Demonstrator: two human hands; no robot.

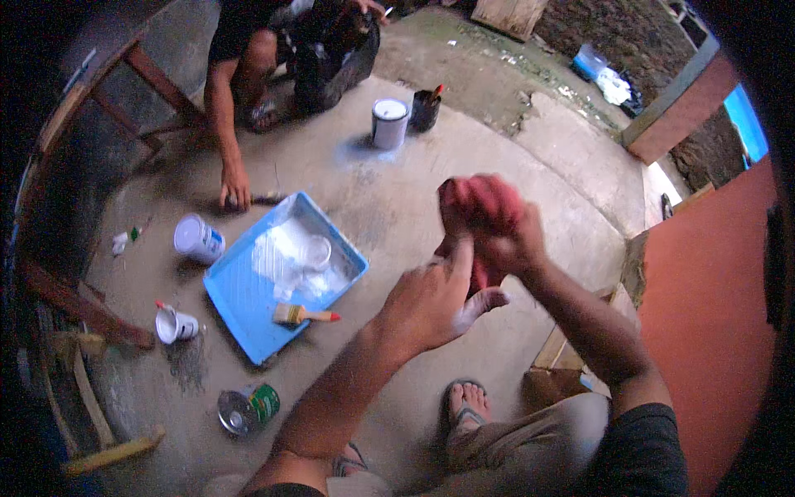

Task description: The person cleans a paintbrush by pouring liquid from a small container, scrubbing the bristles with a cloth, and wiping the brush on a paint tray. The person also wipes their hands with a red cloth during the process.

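Note:
A red cloth (481,202) is bunched in my right hand (525,239), in front of me above the floor. My left hand (428,304) reaches up against the cloth with its thumb spread apart from the fingers. White paint marks that thumb, and the cloth and right hand partly hide the left fingertips. To the left lies a blue paint tray (242,310) with white paint (279,248) and a clear plastic cup (317,251) in it. A paintbrush (304,315) with a red-tipped wooden handle rests across the tray's near edge.
A co-worker's hand (235,186) touches a dark-handled tool behind the tray. Around it stand a white paint tub (199,239), a white cup (176,326), a green-labelled can (248,408), a paint can (390,124) and a dark pot (426,112). An orange wall (708,323) rises at right.

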